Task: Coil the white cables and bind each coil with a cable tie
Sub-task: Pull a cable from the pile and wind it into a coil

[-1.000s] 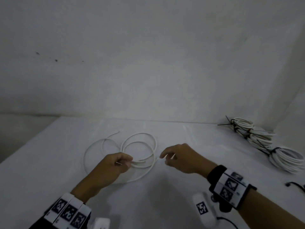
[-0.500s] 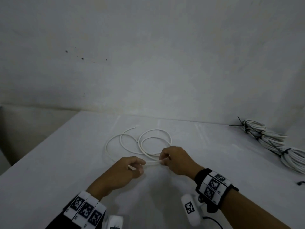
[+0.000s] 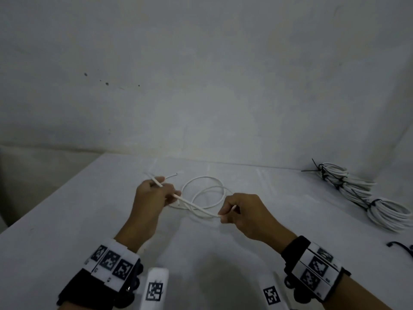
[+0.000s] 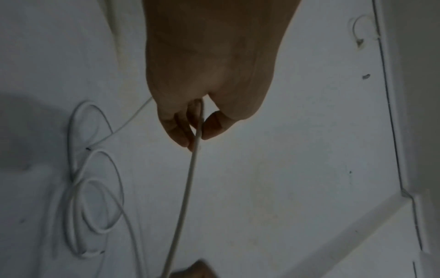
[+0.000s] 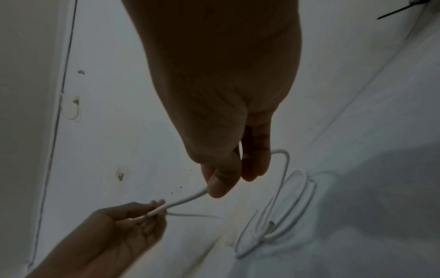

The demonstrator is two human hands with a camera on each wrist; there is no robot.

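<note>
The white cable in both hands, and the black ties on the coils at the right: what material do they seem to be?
White cable: probably plastic-sheathed wire, smooth, springy loops. Black ties: likely stiff plastic; a tail juts out straight.

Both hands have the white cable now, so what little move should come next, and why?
Probably the right hand should carry its stretch toward the left hand to form another loop. The white cable runs straight between their pinches, and its other turns lie loose on the table.

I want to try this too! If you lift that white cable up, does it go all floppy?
Probably springy rather than limp: the white cable keeps round loops on the table. Between the left hand and right hand it runs nearly straight. It looks thin, so likely light.
</note>
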